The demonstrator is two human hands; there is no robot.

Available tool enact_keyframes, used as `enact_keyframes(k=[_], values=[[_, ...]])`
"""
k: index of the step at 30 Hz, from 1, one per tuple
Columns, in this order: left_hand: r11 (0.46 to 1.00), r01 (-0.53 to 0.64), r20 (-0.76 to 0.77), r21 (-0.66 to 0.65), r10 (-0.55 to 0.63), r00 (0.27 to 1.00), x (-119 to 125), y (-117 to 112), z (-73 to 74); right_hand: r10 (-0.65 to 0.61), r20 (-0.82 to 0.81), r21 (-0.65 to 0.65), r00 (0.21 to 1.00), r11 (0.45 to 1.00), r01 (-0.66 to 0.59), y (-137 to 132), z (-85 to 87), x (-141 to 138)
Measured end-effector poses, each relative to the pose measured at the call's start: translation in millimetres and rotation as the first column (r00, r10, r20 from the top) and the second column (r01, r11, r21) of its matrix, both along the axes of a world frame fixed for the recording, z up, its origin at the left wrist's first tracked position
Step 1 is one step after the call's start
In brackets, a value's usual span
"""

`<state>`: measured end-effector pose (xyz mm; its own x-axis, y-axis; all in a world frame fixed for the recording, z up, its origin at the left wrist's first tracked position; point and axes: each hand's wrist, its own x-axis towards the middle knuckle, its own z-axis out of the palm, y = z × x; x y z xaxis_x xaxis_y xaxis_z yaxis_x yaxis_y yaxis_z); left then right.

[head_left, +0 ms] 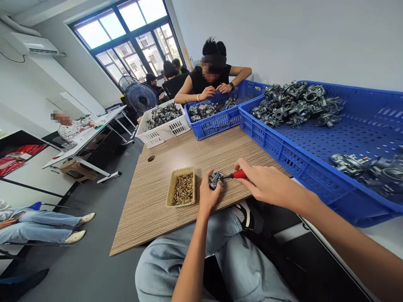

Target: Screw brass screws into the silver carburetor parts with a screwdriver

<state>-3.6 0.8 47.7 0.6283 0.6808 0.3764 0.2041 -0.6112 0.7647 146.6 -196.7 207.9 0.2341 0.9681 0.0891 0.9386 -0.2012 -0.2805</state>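
Note:
My left hand (208,196) is closed around a small grey metal part (215,180), held just above the wooden table (195,155) near its front edge. My right hand (262,181) grips a red-handled screwdriver (239,174) whose tip points left into the metal part. A shallow yellow tray (172,186) with several small brass screws lies on the table just left of my left hand.
A large blue crate (302,167) of grey metal parts stands at the right. Farther back are another blue crate (217,121) and a white crate (163,132) of parts, where a person in black works. Fans, desks and seated people fill the left.

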Motion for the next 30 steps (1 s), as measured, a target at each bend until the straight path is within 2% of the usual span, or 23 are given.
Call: enact_keyframes(k=[10,22,30], values=[[1.000,-0.012,0.004,-0.006,0.012,1.000,0.5,-0.6,0.6,0.016,-0.021,-0.034,1.000,0.999,-0.017,-1.1,3.1,-1.2],[1.000,-0.009,0.010,-0.002,0.009,1.000,0.1,-1.3,2.1,-0.093,0.152,-0.049,0.984,0.994,0.101,6.9,-5.8,-3.1],[1.000,-0.009,0.006,-0.001,0.009,1.000,0.4,-0.8,1.8,-0.092,0.159,-0.039,0.983,0.994,0.099,7.4,-7.1,-3.2]])
